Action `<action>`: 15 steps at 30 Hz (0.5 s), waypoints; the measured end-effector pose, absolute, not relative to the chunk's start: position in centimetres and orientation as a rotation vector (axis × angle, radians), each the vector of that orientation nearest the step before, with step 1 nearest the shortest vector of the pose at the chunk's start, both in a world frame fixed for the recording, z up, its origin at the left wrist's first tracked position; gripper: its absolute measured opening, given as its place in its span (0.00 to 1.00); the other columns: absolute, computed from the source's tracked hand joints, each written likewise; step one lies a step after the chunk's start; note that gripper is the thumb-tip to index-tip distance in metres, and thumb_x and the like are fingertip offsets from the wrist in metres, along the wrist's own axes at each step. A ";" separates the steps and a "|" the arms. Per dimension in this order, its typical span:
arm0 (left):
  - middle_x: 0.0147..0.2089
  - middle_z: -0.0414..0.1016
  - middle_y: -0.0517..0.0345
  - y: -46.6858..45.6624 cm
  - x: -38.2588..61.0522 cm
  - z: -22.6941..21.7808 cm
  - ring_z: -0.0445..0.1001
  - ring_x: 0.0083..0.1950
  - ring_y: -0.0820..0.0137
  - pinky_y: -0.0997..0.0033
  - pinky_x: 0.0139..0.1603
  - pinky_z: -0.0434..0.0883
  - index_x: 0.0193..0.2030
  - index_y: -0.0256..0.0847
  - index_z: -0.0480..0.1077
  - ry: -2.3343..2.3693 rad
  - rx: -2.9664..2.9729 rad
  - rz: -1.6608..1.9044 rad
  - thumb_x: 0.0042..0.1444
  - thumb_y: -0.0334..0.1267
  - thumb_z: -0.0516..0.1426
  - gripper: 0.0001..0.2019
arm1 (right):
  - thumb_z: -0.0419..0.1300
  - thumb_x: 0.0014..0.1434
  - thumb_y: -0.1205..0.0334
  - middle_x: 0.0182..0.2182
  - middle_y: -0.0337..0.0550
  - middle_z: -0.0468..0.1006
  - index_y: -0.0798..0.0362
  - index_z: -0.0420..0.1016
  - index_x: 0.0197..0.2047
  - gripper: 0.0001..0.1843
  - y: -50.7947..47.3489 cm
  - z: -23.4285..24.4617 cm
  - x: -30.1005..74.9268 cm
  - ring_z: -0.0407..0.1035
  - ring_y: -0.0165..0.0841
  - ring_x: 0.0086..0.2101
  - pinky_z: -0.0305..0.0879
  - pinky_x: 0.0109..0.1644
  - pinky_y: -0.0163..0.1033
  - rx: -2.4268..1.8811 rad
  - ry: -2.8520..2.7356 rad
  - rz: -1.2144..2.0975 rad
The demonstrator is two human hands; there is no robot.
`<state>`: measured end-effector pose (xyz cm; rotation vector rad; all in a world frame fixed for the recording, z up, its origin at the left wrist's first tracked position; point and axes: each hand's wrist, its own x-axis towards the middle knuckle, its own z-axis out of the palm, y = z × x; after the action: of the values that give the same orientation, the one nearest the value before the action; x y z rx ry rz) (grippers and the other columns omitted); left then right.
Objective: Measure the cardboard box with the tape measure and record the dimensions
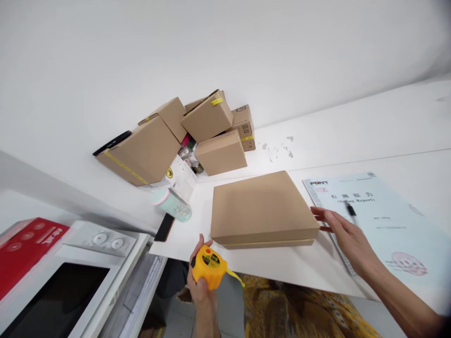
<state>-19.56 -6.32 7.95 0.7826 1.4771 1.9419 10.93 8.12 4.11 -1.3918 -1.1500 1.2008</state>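
Note:
My left hand (199,281) grips a yellow tape measure (209,266) below the table's front edge, and a short bit of yellow tape sticks out to the right. My right hand (347,237) lies at the right side of a flat brown cardboard box (262,206), its stretched fingertips touching the box's right edge. A pen (351,212) rests just beyond that hand on a pale blue printed report (384,220).
Several cardboard boxes (176,136) are piled against the white wall. In front of them lie a mint tumbler (172,205) and a dark phone (164,227). A white appliance (81,277) and a red box (28,246) stand at the left.

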 end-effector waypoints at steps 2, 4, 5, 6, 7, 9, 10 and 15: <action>0.56 0.80 0.48 -6.0 -19.5 7.5 0.79 0.48 0.56 0.68 0.40 0.78 0.57 0.46 0.77 1.409 0.689 1.925 0.44 0.67 0.65 0.37 | 0.50 0.65 0.32 0.56 0.43 0.79 0.38 0.79 0.56 0.29 6.8 4.1 10.8 0.73 0.49 0.55 0.72 0.59 0.57 -1.384 -1.179 1.259; 0.52 0.82 0.50 -5.8 -19.7 7.4 0.79 0.49 0.56 0.67 0.43 0.78 0.54 0.47 0.79 1.342 0.654 1.886 0.46 0.67 0.64 0.34 | 0.50 0.63 0.31 0.56 0.43 0.79 0.36 0.76 0.60 0.31 5.9 4.8 10.8 0.75 0.49 0.51 0.72 0.59 0.57 -1.346 -1.265 1.253; 0.51 0.82 0.50 -5.6 -19.9 7.7 0.79 0.49 0.56 0.66 0.43 0.78 0.53 0.47 0.79 1.315 0.673 1.871 0.46 0.67 0.64 0.34 | 0.51 0.63 0.30 0.55 0.43 0.79 0.34 0.75 0.61 0.31 5.6 5.4 10.9 0.76 0.48 0.48 0.73 0.57 0.56 -1.327 -1.317 1.214; 0.51 0.83 0.49 -5.3 -20.2 8.3 0.79 0.48 0.55 0.65 0.43 0.79 0.52 0.46 0.80 1.293 0.709 1.875 0.44 0.67 0.65 0.35 | 0.52 0.62 0.30 0.54 0.43 0.78 0.33 0.74 0.61 0.31 5.5 6.2 11.0 0.75 0.47 0.45 0.74 0.54 0.55 -1.310 -1.364 1.160; 0.50 0.83 0.48 -5.0 -20.5 8.9 0.79 0.49 0.54 0.64 0.43 0.79 0.52 0.45 0.80 1.274 0.752 1.894 0.42 0.67 0.65 0.36 | 0.53 0.61 0.30 0.54 0.44 0.77 0.32 0.73 0.62 0.32 5.6 7.1 11.1 0.75 0.46 0.44 0.76 0.50 0.54 -1.298 -1.402 1.104; 0.48 0.83 0.46 -4.1 -20.9 10.4 0.78 0.53 0.51 0.63 0.45 0.79 0.51 0.43 0.81 1.233 0.823 1.946 0.40 0.67 0.66 0.37 | 0.53 0.60 0.29 0.54 0.47 0.75 0.32 0.71 0.64 0.34 6.1 8.7 11.2 0.73 0.46 0.43 0.77 0.43 0.51 -1.300 -1.438 0.995; 0.48 0.83 0.46 -3.6 -21.1 11.1 0.78 0.54 0.50 0.64 0.45 0.78 0.51 0.42 0.81 1.215 0.849 1.954 0.40 0.67 0.66 0.37 | 0.54 0.59 0.29 0.55 0.48 0.74 0.33 0.70 0.64 0.35 6.4 9.3 11.2 0.73 0.47 0.44 0.77 0.42 0.51 -1.315 -1.445 0.942; 0.52 0.82 0.45 -2.1 -20.7 12.1 0.78 0.50 0.52 0.66 0.39 0.78 0.54 0.43 0.79 1.203 0.970 1.855 0.40 0.65 0.68 0.38 | 0.61 0.60 0.37 0.72 0.43 0.57 0.37 0.67 0.62 0.30 8.3 9.7 10.6 0.62 0.51 0.64 0.65 0.65 0.55 -1.219 -1.431 0.799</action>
<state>-20.67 -2.06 12.14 0.9701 1.2027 1.8554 10.64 8.31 9.71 -1.2186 -1.4313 0.7991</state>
